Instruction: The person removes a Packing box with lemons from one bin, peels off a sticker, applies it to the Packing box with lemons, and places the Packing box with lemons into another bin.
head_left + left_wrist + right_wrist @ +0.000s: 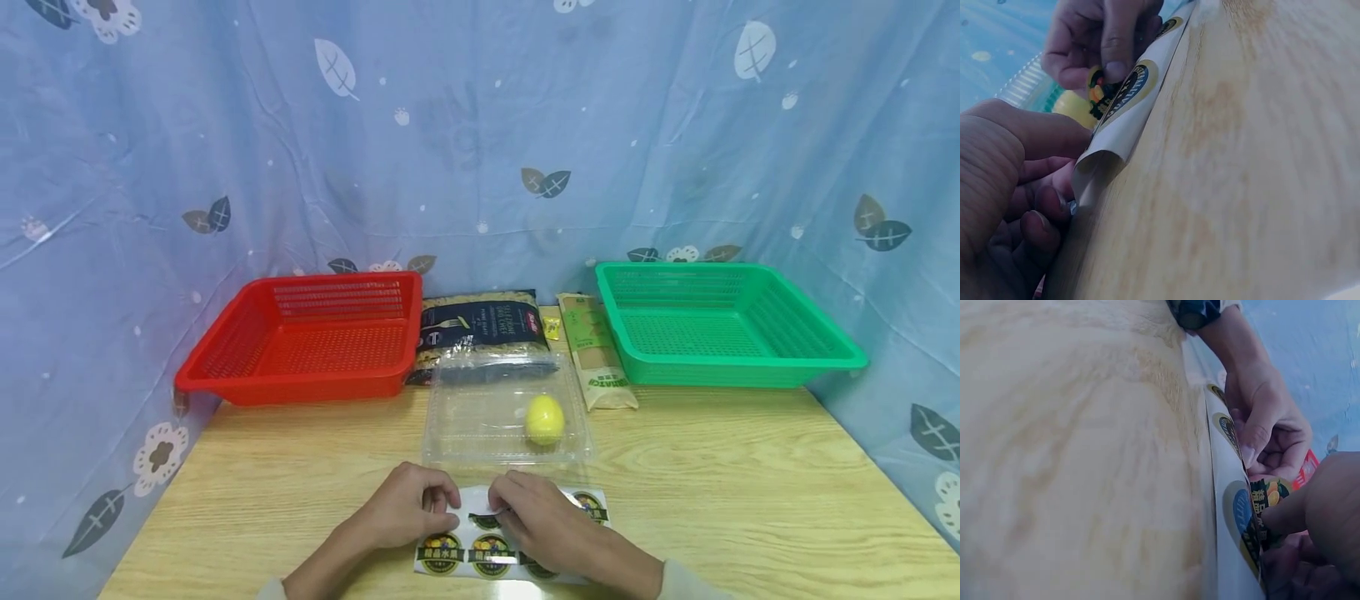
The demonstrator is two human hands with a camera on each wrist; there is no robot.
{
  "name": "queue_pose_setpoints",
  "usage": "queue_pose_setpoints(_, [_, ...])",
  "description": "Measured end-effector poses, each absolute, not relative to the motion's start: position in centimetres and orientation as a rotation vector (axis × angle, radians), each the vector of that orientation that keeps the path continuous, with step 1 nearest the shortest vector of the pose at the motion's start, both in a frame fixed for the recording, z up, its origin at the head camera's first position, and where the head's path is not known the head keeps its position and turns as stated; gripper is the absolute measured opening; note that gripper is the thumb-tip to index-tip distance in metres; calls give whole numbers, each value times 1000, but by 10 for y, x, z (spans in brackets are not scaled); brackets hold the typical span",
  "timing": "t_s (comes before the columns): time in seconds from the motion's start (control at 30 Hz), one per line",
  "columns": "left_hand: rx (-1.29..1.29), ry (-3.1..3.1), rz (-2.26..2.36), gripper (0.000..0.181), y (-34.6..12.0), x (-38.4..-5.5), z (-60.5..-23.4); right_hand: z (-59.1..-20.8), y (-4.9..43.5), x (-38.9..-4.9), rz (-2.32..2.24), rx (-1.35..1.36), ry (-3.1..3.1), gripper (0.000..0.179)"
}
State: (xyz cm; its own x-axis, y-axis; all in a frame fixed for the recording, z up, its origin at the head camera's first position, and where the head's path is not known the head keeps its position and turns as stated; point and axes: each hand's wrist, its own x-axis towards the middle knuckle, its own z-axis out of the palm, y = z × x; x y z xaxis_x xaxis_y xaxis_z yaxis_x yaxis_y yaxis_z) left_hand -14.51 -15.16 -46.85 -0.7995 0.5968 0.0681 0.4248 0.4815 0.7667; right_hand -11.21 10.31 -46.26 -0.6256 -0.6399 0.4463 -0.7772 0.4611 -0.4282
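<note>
Wood-grain tabletop (750, 467) carries a red perforated plastic basket (315, 337) at far left and a green one (720, 321) at far right, dark and tan food packets between them. Nearer sits a clear plastic clamshell box (506, 408) with a yellow lemon (544, 419) inside. Just in front of it lies the white sheet of round fruit stickers (480, 546), long axis left to right. The left hand (411, 504) pinches its lifted far edge; the right hand (536, 512) pinches one sticker (1260, 503) there.
</note>
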Motion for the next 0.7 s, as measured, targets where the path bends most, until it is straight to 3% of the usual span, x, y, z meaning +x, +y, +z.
queue_pose_setpoints(0.7, [974,2583,1208,12,-149,-138,-465,-442,104,-103,1016,1412,-2440,14])
